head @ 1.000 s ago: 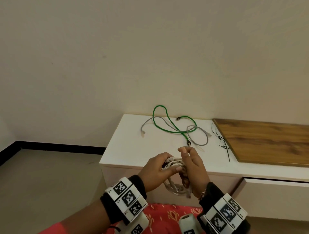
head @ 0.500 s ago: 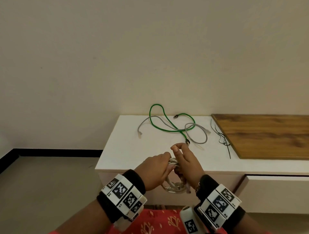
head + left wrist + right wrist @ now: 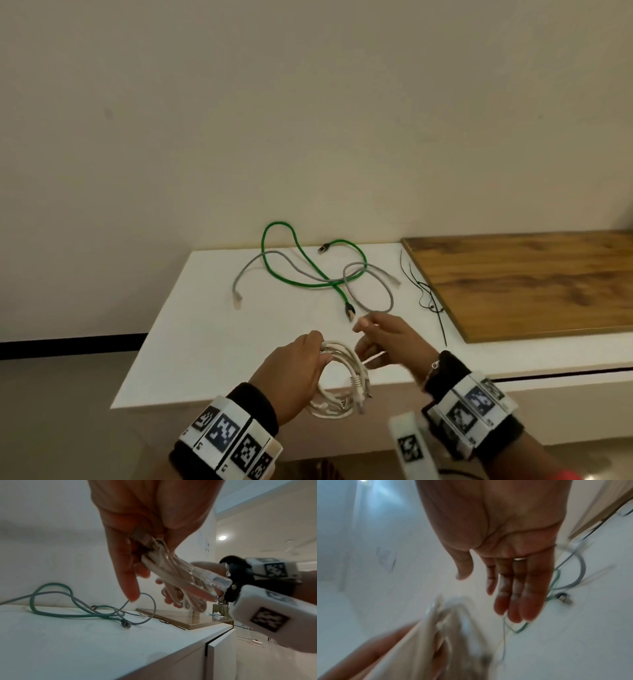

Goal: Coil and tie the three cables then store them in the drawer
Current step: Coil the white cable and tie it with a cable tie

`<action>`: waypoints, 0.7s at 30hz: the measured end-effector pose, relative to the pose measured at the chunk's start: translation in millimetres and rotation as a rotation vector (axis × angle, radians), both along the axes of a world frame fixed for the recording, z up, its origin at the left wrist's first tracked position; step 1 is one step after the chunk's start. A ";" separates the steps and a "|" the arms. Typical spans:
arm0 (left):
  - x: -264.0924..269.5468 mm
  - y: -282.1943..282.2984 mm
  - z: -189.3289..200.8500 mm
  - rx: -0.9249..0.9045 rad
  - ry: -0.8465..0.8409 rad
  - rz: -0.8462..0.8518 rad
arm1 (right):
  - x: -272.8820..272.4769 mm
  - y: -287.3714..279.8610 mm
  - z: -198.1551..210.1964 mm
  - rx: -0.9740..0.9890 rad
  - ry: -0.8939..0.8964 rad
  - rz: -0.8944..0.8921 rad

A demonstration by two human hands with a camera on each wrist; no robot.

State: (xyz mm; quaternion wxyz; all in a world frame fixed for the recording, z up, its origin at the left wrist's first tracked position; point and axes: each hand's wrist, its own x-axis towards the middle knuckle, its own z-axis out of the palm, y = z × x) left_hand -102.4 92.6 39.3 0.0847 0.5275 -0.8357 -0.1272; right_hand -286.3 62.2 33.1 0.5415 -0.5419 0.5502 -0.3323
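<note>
My left hand (image 3: 317, 347) grips a coil of white cable (image 3: 342, 373) above the front edge of the white cabinet top (image 3: 205, 342). The coil's loops and clear plugs (image 3: 217, 580) hang below my left fingers (image 3: 126, 568). My right hand (image 3: 371, 337) hovers just right of the coil with its fingers straight and spread (image 3: 513, 595), holding nothing. A thin white strip (image 3: 373, 358) sticks out of the coil toward it. A green cable (image 3: 308, 270) and a grey cable (image 3: 373, 284) lie loose and crossed further back on the cabinet top.
Thin black cable ties (image 3: 426, 298) lie beside a wooden board (image 3: 531, 284) on the right of the cabinet top. A drawer front (image 3: 221, 660) sits below the top at the right, with a dark gap along its edge. A wall stands directly behind.
My right hand has let go of the white coil, opened and drawn off to the right. My left hand keeps hold of the coil, which now sits higher over the cabinet edge.
</note>
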 end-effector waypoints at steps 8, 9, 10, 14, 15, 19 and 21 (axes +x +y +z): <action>-8.2 -37.7 -20.1 0.027 0.006 0.033 | -131.4 -118.2 -26.6 0.062 0.726 -0.279; -8.6 -40.3 -23.0 0.027 0.004 0.037 | -133.5 -126.3 -26.2 0.068 0.833 -0.229; -9.4 -43.3 -26.9 0.028 0.000 0.040 | -133.8 -133.5 -26.9 0.064 0.934 -0.162; -7.1 -50.5 -37.1 0.022 0.012 0.048 | -122.6 -152.2 -38.1 0.079 1.228 0.031; -5.4 -52.2 -39.4 0.020 0.015 0.050 | -119.5 -154.8 -40.1 0.101 1.277 0.053; 1.1 -53.5 -45.2 0.011 -0.002 0.056 | -116.5 -159.7 -43.7 0.116 1.336 0.079; 2.9 -53.1 -45.3 0.010 -0.020 0.062 | -116.2 -160.6 -40.7 0.105 1.304 0.085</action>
